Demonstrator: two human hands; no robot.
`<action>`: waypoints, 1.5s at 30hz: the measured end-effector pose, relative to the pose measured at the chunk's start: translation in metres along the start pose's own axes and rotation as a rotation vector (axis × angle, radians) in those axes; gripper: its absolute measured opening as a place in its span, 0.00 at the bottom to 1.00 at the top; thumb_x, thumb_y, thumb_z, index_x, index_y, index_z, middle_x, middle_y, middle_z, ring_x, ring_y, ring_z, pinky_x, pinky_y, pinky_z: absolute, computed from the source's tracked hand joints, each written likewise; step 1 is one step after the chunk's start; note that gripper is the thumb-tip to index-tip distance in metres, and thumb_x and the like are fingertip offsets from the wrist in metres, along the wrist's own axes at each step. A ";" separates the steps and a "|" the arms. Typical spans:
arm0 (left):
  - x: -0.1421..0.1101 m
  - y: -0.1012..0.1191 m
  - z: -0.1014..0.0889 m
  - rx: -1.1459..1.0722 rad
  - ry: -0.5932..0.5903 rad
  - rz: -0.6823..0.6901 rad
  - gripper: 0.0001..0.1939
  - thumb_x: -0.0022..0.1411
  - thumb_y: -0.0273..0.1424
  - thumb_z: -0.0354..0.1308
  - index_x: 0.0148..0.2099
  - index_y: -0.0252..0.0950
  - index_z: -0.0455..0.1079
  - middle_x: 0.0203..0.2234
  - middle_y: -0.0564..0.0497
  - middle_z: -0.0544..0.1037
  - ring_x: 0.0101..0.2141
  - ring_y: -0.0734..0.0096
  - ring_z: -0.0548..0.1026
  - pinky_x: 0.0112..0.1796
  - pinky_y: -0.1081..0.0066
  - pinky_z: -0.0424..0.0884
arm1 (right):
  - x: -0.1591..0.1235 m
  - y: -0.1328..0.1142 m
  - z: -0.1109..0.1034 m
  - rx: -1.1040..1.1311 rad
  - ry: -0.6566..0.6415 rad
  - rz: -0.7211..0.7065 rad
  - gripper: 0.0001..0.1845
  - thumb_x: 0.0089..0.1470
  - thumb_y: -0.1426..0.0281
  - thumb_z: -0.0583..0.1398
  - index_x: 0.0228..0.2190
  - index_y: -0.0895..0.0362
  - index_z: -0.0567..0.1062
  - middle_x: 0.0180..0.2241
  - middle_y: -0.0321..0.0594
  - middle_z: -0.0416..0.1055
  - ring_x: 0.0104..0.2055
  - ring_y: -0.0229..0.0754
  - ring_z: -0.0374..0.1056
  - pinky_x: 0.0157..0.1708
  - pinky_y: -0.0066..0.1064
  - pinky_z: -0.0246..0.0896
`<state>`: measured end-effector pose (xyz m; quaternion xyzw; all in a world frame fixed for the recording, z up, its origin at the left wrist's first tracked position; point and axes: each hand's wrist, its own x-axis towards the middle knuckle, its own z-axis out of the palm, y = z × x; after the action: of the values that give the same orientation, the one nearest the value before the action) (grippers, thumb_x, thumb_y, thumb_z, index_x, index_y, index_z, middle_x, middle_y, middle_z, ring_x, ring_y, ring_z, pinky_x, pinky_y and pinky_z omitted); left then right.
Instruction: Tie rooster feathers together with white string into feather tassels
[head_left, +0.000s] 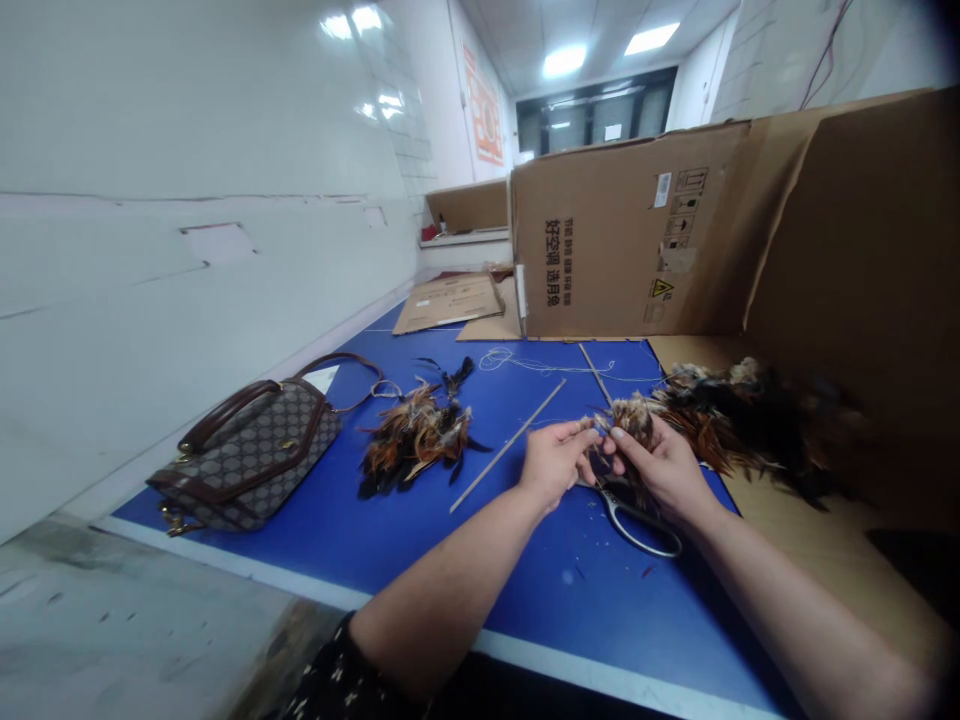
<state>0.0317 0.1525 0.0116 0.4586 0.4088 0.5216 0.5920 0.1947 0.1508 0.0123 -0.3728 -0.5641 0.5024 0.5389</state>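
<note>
My left hand point(559, 460) and my right hand point(664, 465) are close together above the blue table point(420, 545). Between the fingers of my right hand is a bunch of brown feathers point(634, 420), its quill ends toward the left hand. My left hand pinches at the near end of the bunch; what exactly lies between its fingertips is too small to make out. Scissors point(649, 545) lie below the hands, blades partly hidden. A thin stick point(506, 447) lies left of my left hand, and a second stick point(596, 373) lies beyond the hands.
A feather pile point(412, 435) sits left of centre, beside a patterned handbag point(255, 450). More feathers point(757, 415) lie on cardboard at right. Loose string point(517, 362) trails across the table. A large cardboard box point(615, 240) stands behind, with flat cardboard point(450, 302) to its left.
</note>
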 end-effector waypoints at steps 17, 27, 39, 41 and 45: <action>0.004 0.000 -0.006 -0.124 0.065 0.075 0.24 0.59 0.46 0.66 0.46 0.30 0.76 0.28 0.48 0.78 0.16 0.79 0.68 0.14 0.76 0.52 | 0.000 0.007 0.004 -0.006 -0.030 0.081 0.22 0.56 0.54 0.69 0.44 0.53 0.72 0.31 0.38 0.78 0.22 0.38 0.70 0.21 0.29 0.65; 0.010 -0.011 -0.006 -0.118 0.021 0.035 0.24 0.57 0.49 0.68 0.39 0.30 0.74 0.21 0.55 0.70 0.20 0.82 0.64 0.22 0.77 0.53 | 0.000 0.010 0.005 -0.063 -0.036 0.114 0.20 0.54 0.52 0.69 0.39 0.53 0.74 0.28 0.36 0.76 0.21 0.39 0.68 0.21 0.30 0.63; 0.010 -0.007 -0.006 -0.234 0.043 0.052 0.21 0.57 0.37 0.67 0.48 0.28 0.74 0.27 0.52 0.73 0.23 0.79 0.68 0.25 0.75 0.56 | 0.002 0.013 0.005 -0.029 0.000 0.058 0.20 0.56 0.51 0.68 0.36 0.52 0.71 0.26 0.33 0.72 0.19 0.35 0.62 0.20 0.31 0.63; 0.012 -0.010 -0.006 -0.267 0.064 0.064 0.21 0.57 0.32 0.66 0.51 0.28 0.72 0.30 0.50 0.74 0.25 0.78 0.70 0.26 0.74 0.59 | 0.004 0.015 0.003 -0.008 0.099 0.037 0.20 0.55 0.51 0.69 0.35 0.51 0.70 0.25 0.33 0.71 0.18 0.35 0.60 0.20 0.33 0.65; 0.016 -0.016 -0.009 -0.189 0.111 0.076 0.20 0.62 0.36 0.64 0.52 0.29 0.71 0.29 0.50 0.74 0.23 0.77 0.72 0.25 0.74 0.63 | 0.008 0.017 -0.004 -0.030 0.226 -0.039 0.19 0.56 0.51 0.67 0.35 0.50 0.70 0.20 0.31 0.66 0.16 0.37 0.59 0.17 0.33 0.61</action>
<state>0.0292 0.1691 -0.0059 0.3862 0.3725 0.6045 0.5889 0.1951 0.1628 -0.0021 -0.4238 -0.5144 0.4380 0.6032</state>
